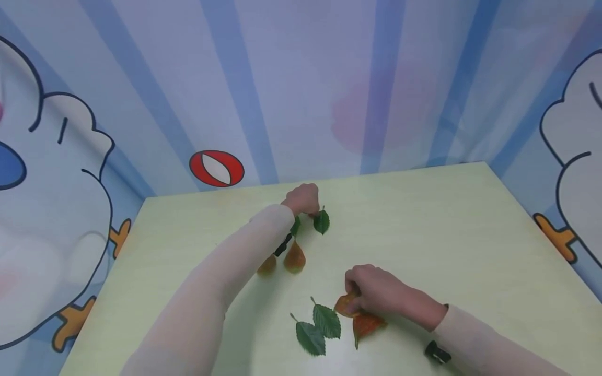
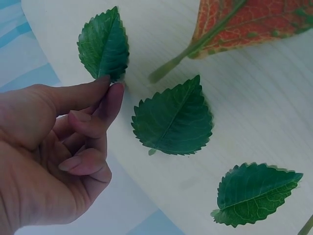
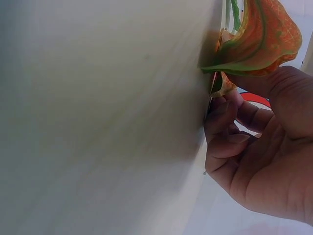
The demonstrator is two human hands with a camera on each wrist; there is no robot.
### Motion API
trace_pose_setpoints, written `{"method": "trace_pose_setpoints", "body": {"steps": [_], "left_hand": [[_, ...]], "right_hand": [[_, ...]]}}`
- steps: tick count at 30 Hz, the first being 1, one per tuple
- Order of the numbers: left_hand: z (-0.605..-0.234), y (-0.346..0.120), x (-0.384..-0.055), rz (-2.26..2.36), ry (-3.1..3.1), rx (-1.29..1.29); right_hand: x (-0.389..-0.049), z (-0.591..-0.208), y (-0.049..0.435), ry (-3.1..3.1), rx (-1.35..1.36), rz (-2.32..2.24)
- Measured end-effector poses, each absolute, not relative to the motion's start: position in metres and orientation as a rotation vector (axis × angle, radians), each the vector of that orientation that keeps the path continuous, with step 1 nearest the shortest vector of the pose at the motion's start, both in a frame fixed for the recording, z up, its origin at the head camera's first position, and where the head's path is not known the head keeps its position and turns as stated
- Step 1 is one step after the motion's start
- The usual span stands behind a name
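In the left wrist view, my left hand [image 2: 63, 147] pinches a green serrated leaf [image 2: 103, 44] at its base between thumb and index finger. A second green leaf [image 2: 173, 120] lies close beside those fingertips, and a third green leaf [image 2: 257, 193] farther right. The head view has my left hand [image 1: 303, 198] near the table's far edge, a green leaf [image 1: 322, 221] just below its fingertips. Nearer me, my right hand [image 1: 378, 290] grips an orange leaf [image 1: 345, 305] with thumb and fingers. Another red-orange leaf [image 1: 368, 328] lies under that hand, and its curved blade [image 3: 261, 41] partly covers the thumb.
Two green leaves [image 1: 317, 329] lie left of my right hand. Orange-brown leaves [image 1: 294, 258] are by my left forearm, which partly hides one. The pale yellow table [image 1: 447, 224] meets a striped blue backdrop [image 1: 305, 94] with cartoon figures behind and at both sides.
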State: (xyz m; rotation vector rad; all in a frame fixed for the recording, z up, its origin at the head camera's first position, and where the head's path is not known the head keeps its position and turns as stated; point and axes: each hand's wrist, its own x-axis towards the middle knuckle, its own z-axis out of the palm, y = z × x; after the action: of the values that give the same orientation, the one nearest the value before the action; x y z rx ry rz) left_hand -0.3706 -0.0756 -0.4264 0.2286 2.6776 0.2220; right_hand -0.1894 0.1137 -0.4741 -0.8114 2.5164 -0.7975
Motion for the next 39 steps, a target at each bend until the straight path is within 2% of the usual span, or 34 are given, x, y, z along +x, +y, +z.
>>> {"method": "trace_pose_setpoints", "body": {"steps": [7, 14, 20, 27, 39], "left_hand": [[-0.417, -0.083, -0.374, 0.269, 2.665, 0.22], [-0.392, -0.102, -0.354, 0.472, 2.696, 0.379], [-0.384, -0.118, -0.327, 0.657, 2.651, 0.491], [-0.384, -0.13, -0.288, 0.808, 2.583, 0.508], [-0.411, -0.147, -0.219, 0.879, 2.52, 0.64]], "right_hand": [[-0.192, -0.47, 0.113, 2.517, -0.814, -0.794], [-0.198, -0.466, 0.111, 2.515, -0.814, -0.771], [-0.201, -0.467, 0.113, 2.502, -0.828, -0.765], [-0.204, -0.469, 0.122, 2.518, -0.827, -0.749], [-0.204, -0.47, 0.129, 2.503, -0.819, -0.756]]}}
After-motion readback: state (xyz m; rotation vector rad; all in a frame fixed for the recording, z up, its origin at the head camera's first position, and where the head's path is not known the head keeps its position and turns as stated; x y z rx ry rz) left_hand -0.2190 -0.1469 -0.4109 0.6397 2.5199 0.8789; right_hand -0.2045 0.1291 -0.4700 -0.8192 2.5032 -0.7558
